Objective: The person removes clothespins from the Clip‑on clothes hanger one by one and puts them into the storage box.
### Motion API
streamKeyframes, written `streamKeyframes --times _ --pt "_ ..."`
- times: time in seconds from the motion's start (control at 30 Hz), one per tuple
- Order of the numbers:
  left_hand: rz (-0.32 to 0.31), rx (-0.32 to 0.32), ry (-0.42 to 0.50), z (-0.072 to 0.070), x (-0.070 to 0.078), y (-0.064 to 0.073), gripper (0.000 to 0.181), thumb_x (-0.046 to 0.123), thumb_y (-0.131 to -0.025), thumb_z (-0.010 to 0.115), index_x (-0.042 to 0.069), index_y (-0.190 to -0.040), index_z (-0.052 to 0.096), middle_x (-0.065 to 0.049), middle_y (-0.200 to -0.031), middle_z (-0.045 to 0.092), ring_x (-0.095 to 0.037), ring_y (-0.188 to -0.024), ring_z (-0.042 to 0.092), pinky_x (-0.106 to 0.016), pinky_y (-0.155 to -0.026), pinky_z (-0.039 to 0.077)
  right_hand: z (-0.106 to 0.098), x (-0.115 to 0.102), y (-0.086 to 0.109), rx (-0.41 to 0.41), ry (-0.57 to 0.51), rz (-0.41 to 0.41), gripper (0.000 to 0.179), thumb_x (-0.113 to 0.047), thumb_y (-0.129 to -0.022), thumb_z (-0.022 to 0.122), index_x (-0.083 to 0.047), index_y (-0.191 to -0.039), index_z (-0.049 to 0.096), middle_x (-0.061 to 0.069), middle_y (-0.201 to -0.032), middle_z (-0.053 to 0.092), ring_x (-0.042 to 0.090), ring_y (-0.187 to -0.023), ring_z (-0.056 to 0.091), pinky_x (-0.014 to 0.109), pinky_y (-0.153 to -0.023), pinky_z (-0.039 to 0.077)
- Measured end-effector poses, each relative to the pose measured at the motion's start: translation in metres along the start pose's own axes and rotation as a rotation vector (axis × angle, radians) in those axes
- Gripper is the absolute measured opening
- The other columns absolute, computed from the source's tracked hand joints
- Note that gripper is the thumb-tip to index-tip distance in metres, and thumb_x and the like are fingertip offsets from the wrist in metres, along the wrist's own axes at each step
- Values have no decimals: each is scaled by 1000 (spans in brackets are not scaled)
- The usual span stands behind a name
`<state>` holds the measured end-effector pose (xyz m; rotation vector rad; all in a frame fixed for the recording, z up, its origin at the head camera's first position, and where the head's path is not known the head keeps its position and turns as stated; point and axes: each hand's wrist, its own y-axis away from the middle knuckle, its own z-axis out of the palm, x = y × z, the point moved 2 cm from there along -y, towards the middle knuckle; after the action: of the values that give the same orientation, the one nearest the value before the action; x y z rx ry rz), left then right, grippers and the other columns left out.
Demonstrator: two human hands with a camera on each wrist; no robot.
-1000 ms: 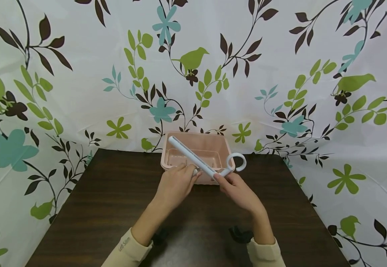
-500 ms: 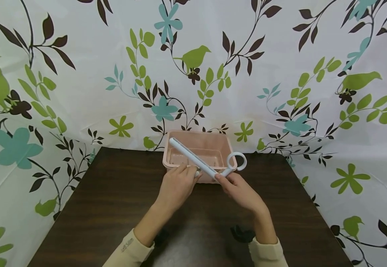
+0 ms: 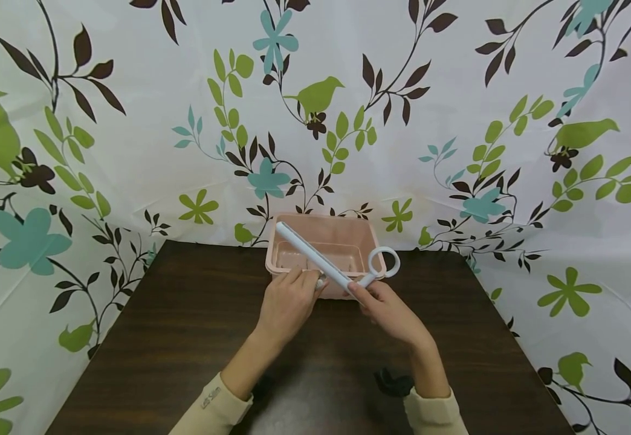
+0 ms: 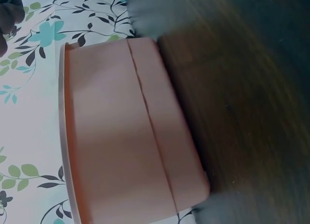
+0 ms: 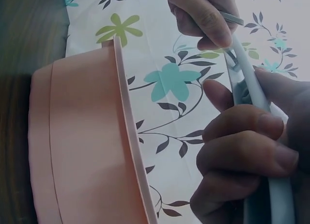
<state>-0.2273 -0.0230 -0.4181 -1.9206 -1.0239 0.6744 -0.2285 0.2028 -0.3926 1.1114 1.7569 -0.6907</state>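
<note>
A pale blue plastic hanger (image 3: 315, 257) with a long slotted bar and a ring-shaped hook (image 3: 384, 262) slants in front of the pink bin. My right hand (image 3: 394, 314) grips it near the hook end, thumb along the bar; the curled fingers (image 5: 242, 151) show round it in the right wrist view. My left hand (image 3: 289, 305) is curled beside the bar, pinching a small pale piece (image 3: 321, 282) mostly hidden by its fingers. Whether that piece joins the hanger I cannot tell. In the right wrist view the left thumb (image 5: 215, 30) lies close to the bar.
The pink plastic bin (image 3: 269, 261) stands at the far edge of the dark wooden table (image 3: 196, 338), just beyond both hands. A patterned white cloth (image 3: 130, 181) hangs behind and to both sides. A dark object (image 3: 393, 382) sits near the right wrist.
Both hands stay almost in place on the hanger and the small piece. The hook turns slightly, its gap no longer plain to see. The view shifts a little.
</note>
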Motion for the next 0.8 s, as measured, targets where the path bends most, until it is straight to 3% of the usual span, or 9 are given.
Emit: streamKeyframes --times 0.2,0.43,0.53,0.6,0.7,0.73,0.8 --pt "-9 9 13 1 1 3 41 37 -117 46 7 -98 67 0 -71 65 -19 -65 55 -30 -54 41 0 3 0 -33 -43 -1 41 -38 -117 48 -3 -117 68 0 -68 40 9 -54 31 24 -50 31" --pt "18 26 -61 4 0 4 41 37 -117 45 6 -99 66 -1 -75 66 -21 -68 56 -32 -59 40 3 5 -1 -34 -77 15 43 -41 -117 46 -4 -118 68 1 -69 40 10 -56 32 24 -51 32" --pt "16 32 -49 5 -1 5 41 37 -117 45 7 -99 66 -1 -76 67 -21 -69 57 -33 -61 42 4 5 -1 -28 -89 30 44 -41 -117 46 -4 -118 68 0 -69 39 10 -56 32 24 -51 32" --pt "1 21 2 6 -1 5 38 37 -116 48 7 -100 66 -1 -76 68 -21 -69 57 -33 -60 44 5 5 -1 -22 -92 35 44 -42 -117 46 -3 -118 69 0 -68 39 10 -56 32 24 -51 32" --pt "-45 -49 112 4 -2 4 33 37 -113 55 8 -100 66 -1 -75 66 -20 -68 56 -33 -58 46 5 6 -1 -11 -94 42 45 -42 -117 47 -2 -118 69 0 -67 38 10 -55 31 24 -50 31" --pt "-77 -95 183 4 -2 4 32 37 -113 57 9 -97 64 -1 -73 63 -19 -67 54 -32 -57 45 5 6 -1 -8 -92 42 46 -43 -116 47 -2 -118 69 0 -66 38 10 -55 31 24 -50 31" --pt "-178 -241 425 2 -4 3 32 36 -113 58 12 -92 61 2 -71 55 -14 -63 48 -27 -55 41 5 7 -1 -4 -90 44 46 -43 -116 47 -3 -118 69 0 -66 38 11 -55 30 24 -50 31"
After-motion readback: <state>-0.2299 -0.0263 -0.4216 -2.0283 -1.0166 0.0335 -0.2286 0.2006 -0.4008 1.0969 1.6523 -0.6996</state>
